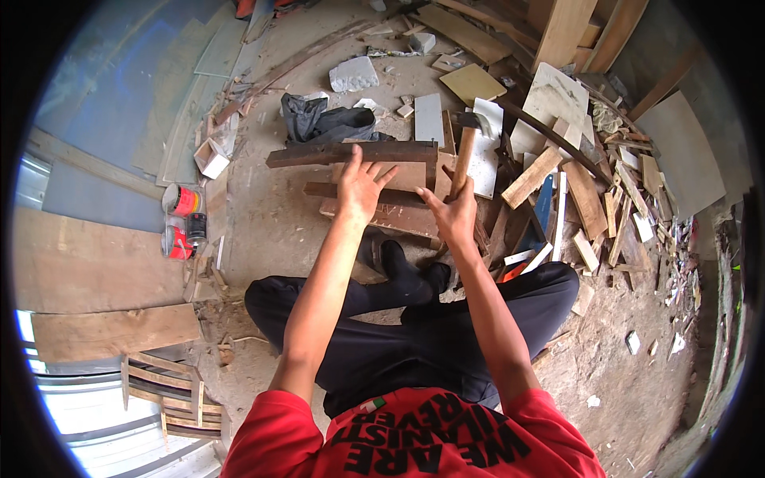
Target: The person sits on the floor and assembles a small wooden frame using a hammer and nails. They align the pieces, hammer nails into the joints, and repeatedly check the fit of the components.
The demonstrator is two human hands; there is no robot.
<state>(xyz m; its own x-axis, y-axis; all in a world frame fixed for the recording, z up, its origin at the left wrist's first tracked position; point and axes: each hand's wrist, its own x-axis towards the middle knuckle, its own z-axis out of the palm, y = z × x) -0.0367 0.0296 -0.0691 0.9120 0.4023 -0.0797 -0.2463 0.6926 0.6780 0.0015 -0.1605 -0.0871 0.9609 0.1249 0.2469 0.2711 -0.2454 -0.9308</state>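
Note:
I sit cross-legged on a dirt floor in dark trousers and black socks. My left hand (360,185) rests flat, fingers spread, on a reddish-brown wooden board (394,215) lying in front of my feet. A long dark plank (319,154) lies across the far edge of the board stack. My right hand (454,211) grips the wooden handle of a hammer (464,155), raised upright, its dark metal head (476,121) pointing away from me above the boards.
Several wood offcuts and slats (590,199) pile up to the right. A crumpled dark cloth (323,121) and a white block (353,74) lie beyond the boards. Two red cans (182,219) stand at the left, near large flat boards (96,271).

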